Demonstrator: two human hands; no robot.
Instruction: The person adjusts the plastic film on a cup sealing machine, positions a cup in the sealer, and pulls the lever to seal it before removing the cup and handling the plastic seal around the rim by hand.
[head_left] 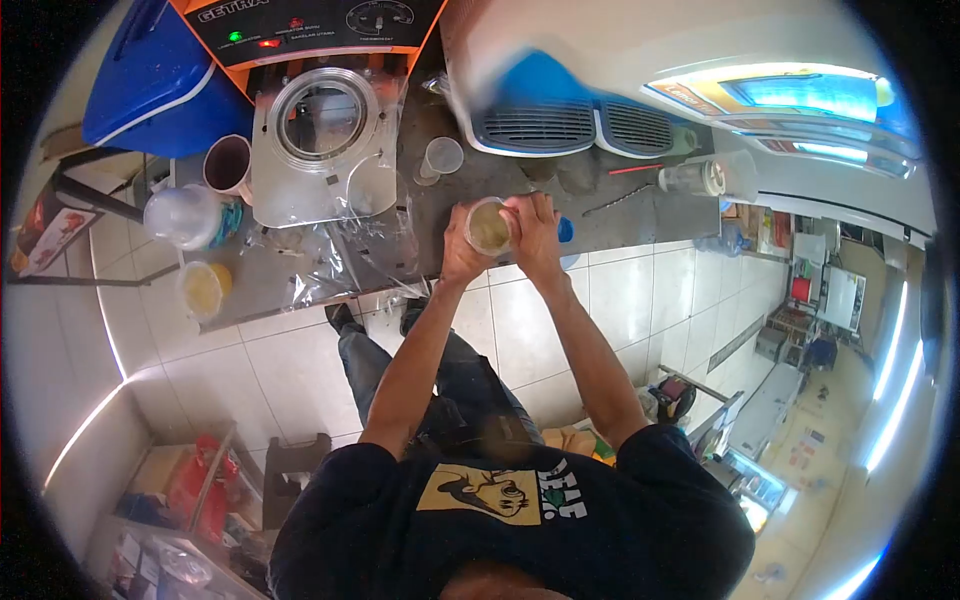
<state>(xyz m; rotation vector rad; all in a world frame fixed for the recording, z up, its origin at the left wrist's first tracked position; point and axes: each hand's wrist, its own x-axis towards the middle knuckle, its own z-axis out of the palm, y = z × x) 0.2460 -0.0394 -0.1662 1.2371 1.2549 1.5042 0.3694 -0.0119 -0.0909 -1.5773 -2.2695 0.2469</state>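
Observation:
Both my hands are on a clear plastic cup of pale yellowish drink, above the front edge of the grey counter. My left hand wraps round the cup's left side. On the other side, my right hand has its fingers curled in against the rim. Part of the cup's wall is hidden behind my fingers. Just behind the hands stands an empty clear cup. Left of them is a cup sealing machine with a round metal ring, its clear film trailing over the counter front.
A brown mug, a clear round tub and a cup of yellow drink stand at the left. A drip tray lies at the back. To the right are a twisted spoon, a red straw and a clear container.

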